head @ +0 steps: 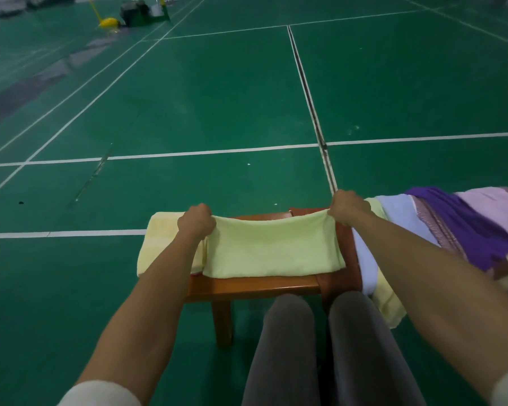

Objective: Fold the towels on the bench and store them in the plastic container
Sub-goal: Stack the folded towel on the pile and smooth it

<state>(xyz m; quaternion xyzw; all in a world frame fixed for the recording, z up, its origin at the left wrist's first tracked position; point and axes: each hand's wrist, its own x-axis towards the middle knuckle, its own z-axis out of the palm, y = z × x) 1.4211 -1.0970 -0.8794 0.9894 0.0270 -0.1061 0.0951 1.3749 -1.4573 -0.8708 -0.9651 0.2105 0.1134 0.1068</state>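
A pale yellow-green towel (272, 249) lies stretched across the wooden bench (252, 285). My left hand (196, 221) grips its far left corner and my right hand (349, 207) grips its far right corner, both fists curled tight on the cloth. The towel's far edge is lifted slightly between my hands. A folded pale yellow towel (156, 244) sits at the bench's left end, partly behind my left forearm. No plastic container is in view.
A heap of towels lies on the bench to the right: white (399, 212), purple (464, 232), pink (487, 203), and a yellow one (389, 303) hanging off the front. My knees (320, 323) are close under the bench front. Green court floor surrounds everything.
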